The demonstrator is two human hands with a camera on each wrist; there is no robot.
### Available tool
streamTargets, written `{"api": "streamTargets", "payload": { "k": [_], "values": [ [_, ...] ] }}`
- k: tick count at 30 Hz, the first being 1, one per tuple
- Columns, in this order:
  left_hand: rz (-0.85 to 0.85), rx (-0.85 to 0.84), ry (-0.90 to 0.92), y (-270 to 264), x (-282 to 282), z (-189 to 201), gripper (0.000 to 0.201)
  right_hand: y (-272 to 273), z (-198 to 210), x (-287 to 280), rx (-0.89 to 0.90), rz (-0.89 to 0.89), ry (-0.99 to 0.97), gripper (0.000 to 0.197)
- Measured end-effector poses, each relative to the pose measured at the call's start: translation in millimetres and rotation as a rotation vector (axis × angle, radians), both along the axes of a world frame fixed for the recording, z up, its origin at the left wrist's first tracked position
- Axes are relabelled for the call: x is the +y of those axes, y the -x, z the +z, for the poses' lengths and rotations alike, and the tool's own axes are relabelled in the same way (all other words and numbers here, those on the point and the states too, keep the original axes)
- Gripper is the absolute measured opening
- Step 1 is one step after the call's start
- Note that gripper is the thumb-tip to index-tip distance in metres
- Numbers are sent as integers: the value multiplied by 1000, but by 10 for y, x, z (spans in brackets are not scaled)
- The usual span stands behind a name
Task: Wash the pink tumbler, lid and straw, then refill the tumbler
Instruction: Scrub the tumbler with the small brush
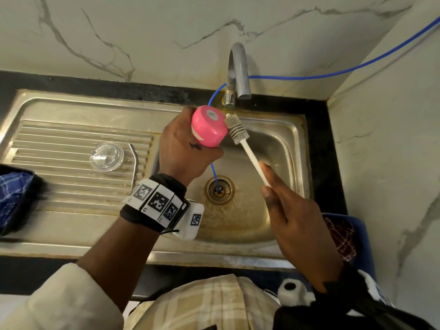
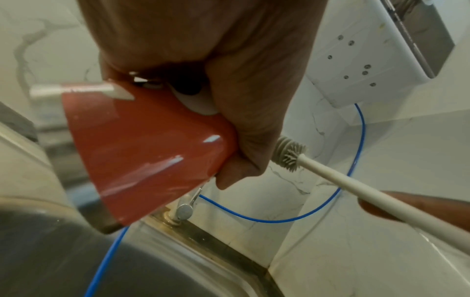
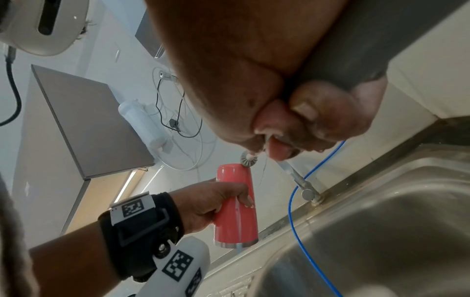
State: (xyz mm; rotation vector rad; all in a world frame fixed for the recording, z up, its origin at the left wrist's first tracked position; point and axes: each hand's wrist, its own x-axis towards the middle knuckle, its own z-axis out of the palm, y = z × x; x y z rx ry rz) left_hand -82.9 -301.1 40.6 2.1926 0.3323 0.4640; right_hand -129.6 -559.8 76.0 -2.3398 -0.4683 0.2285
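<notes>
Two hands up over the steel sink basin (image 1: 281,148). My left hand (image 1: 183,153) is wrapped around the pink metal tumbler (image 1: 208,128), fingers curled round its body, holding it upside down: flat base faces the head camera, open steel rim points down into the basin per the right wrist view (image 3: 235,205). My right hand (image 1: 292,210) pinches the handle of the white long-handled bottle brush (image 1: 247,148) between thumb and fingers, the other fingers fairly straight. The grey bristle head (image 1: 235,128) sits just beside the tumbler's base, at its right side; I cannot tell from the left wrist view (image 2: 289,152) whether it touches.

Clear round plastic lid (image 1: 106,156) lies on the ribbed drainboard (image 1: 71,186), left of the basin. Bent metal straw (image 1: 135,165) lies just right of the lid, near the drainboard's basin edge.

Grey curved tap (image 1: 240,70) stands at the back edge of the sink, above the tumbler. Thin blue hose (image 1: 333,72) runs from the right wall past the tap and down into the drain (image 1: 219,190).
</notes>
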Motion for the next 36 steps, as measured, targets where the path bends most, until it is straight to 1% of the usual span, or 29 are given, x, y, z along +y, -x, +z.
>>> {"api": "streamTargets", "payload": {
  "k": [4, 7, 11, 13, 15, 17, 20, 23, 25, 26, 27, 29, 31, 33, 34, 36],
  "values": [
    [-98, 48, -60, 36, -97, -4, 76, -111, -4, -13, -16, -27, 42, 51],
    [-140, 60, -74, 42, -153, -47, 77, -166, 20, 2, -44, -2, 77, 52],
    [-84, 90, -150, 45, -50, -48, 73, 32, 21, -7, 14, 52, 52, 55],
    [-75, 114, -182, 62, -49, -30, 72, 65, 8, -25, 30, 50, 23, 55],
    [-108, 138, -230, 94, -133, -27, 72, -8, -12, -24, 16, 19, 12, 54],
    [-145, 143, -221, 115, -247, -46, 75, -101, -30, -5, -17, -4, 28, 55],
    [-90, 158, -188, 94, -257, -65, 72, -50, -25, 31, 11, 26, -9, 62],
    [-19, 192, -300, 46, -148, -31, 65, 79, -21, 11, 69, 77, -21, 69],
    [-31, 210, -328, 28, -136, -3, 65, 22, -50, -19, 78, 46, -35, 69],
    [-47, 214, -282, 25, -152, -3, 65, -37, -60, -36, 71, 26, -39, 67],
    [-54, 213, -193, 30, -162, -2, 66, -93, -57, -46, 57, 10, -47, 64],
    [-34, 223, 40, 39, -145, -37, 70, -185, 15, -67, 63, -52, -123, 58],
    [7, 283, 290, 62, -96, -66, 75, -254, 70, -91, 153, -142, -300, 50],
    [62, 321, 587, 76, -70, -76, 81, -298, 118, -107, 264, -243, -527, 50],
    [105, 326, 725, 73, -66, -74, 84, -322, 127, -108, 277, -277, -603, 53],
    [170, 329, 947, 68, -80, -51, 89, -380, 167, -81, 260, -306, -653, 58]
  ]
}}
